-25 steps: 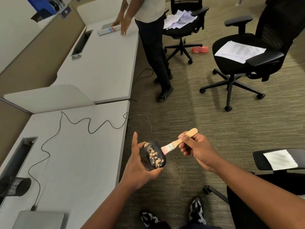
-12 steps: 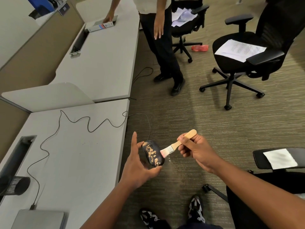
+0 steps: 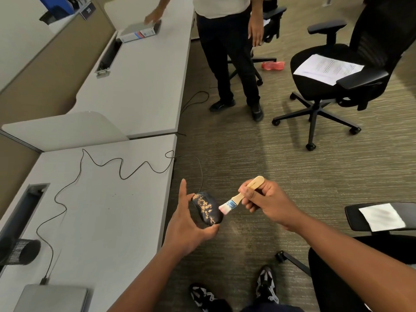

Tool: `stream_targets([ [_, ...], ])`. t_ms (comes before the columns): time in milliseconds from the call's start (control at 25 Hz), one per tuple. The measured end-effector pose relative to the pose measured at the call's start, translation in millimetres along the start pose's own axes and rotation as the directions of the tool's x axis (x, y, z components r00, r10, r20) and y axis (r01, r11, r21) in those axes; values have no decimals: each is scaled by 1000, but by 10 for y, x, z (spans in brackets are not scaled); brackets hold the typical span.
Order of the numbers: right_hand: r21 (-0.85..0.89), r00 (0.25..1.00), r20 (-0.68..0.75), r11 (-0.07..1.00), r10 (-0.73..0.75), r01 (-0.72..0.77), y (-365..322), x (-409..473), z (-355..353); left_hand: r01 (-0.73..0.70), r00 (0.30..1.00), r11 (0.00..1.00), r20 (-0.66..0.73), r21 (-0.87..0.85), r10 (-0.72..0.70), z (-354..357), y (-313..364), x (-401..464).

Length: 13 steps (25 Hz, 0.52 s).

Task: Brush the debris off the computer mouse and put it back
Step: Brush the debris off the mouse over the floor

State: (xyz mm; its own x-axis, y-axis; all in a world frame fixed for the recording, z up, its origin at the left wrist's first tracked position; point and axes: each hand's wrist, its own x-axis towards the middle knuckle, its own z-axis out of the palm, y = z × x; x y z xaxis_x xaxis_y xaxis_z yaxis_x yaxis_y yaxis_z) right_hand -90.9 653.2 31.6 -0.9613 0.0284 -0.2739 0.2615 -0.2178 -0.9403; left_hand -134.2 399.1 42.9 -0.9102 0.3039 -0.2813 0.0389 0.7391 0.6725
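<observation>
A black computer mouse speckled with tan debris is held in my left hand, just off the right edge of the white desk and above the carpet. My index finger sticks up beside it. Its thin black cable snakes back across the desk. My right hand grips a small wooden-handled brush. The pink bristles touch the mouse's right side.
A closed laptop and a black mesh cup sit at the desk's near left. Another person stands by the far desk. Two office chairs with papers stand on the carpet to the right. My feet are below.
The brush has kept stroking the mouse's right side, and some debris has fallen toward the carpet. The other person has stepped right and reached left to a box on the far desk.
</observation>
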Motion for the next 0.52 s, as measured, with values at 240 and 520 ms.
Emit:
stream_targets([
  [240,-95,987,154,993,-54,69,-28,-49,287,2,1000,999,27,47,-3,2,31,20],
  [520,-412,962,245,886,-120,215,-148,-42,274,-9,1000,992,30,126,5,-17,42,-4],
])
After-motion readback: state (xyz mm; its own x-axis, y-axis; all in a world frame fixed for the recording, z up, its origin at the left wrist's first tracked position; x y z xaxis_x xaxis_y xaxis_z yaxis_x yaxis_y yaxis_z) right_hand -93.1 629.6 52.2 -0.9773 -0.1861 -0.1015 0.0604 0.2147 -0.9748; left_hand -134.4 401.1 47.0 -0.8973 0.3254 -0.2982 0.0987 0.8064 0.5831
